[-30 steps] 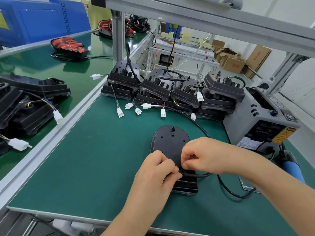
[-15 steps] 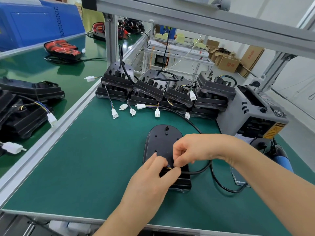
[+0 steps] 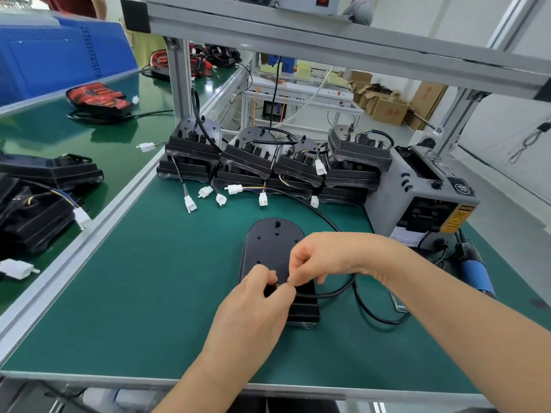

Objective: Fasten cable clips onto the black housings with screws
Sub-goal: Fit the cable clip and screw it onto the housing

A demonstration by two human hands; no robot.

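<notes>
Nearest the camera, two bare forearms reach in over the front edge of a green counter (image 3: 143, 308). The left hand (image 3: 253, 305) and the right hand (image 3: 325, 257) meet over a black housing (image 3: 268, 242) that lies flat on the counter directly under the fingers. The left fingers (image 3: 267, 280) are curled and pinch a small dark part (image 3: 270, 291) against the housing; it is too hidden to tell whether it is a cable clip. The right fingers (image 3: 298, 277) are curled too, thumb and forefinger nipping a black cable (image 3: 337, 291) just beside the left fingertips. From that pinch the cable loops out to the right of the fingers and lies on the counter.

Further right of the fingers lies a blue-handled tool (image 3: 477, 274), and beyond it stands a grey machine (image 3: 417, 201) with a yellow warning label.

Beyond the fingers, at the back of the counter, stacked black housings (image 3: 247, 158) stand in a row, with short wires ending in white connectors (image 3: 234, 189) trailing toward the fingers.

Far left of the fingers, a second green counter (image 3: 44, 135) carries more dark housings and a red-and-black unit (image 3: 98, 98). An aluminium frame (image 3: 298, 34) crosses overhead, with cardboard boxes (image 3: 390, 110) behind it.
</notes>
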